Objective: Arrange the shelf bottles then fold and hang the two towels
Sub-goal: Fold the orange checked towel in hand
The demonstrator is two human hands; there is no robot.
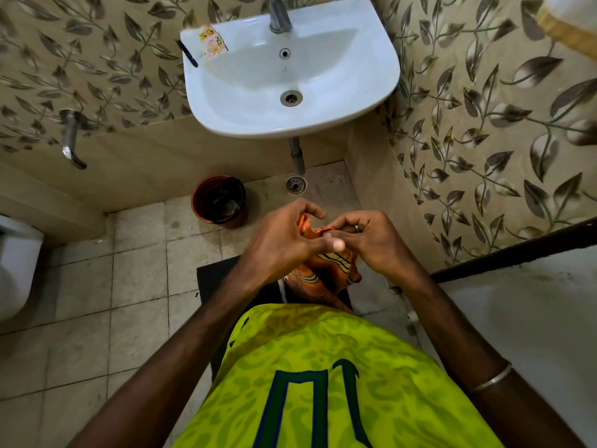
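Both hands, left hand (pixel 277 237) and right hand (pixel 371 244), pinched the orange towel (pixel 326 270) bunched between them, below the sink (pixel 371 76).

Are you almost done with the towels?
Not yet. Both hands, left hand and right hand, hold one orange striped towel bunched up, so folding is in hand. No hung towel or shelf bottles show here, so I cannot tell about those. Hanging is left.

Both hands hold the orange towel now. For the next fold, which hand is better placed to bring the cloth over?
Probably the left hand: its grip is on the orange towel's upper edge. The right hand pinches the middle and can hold it steady.
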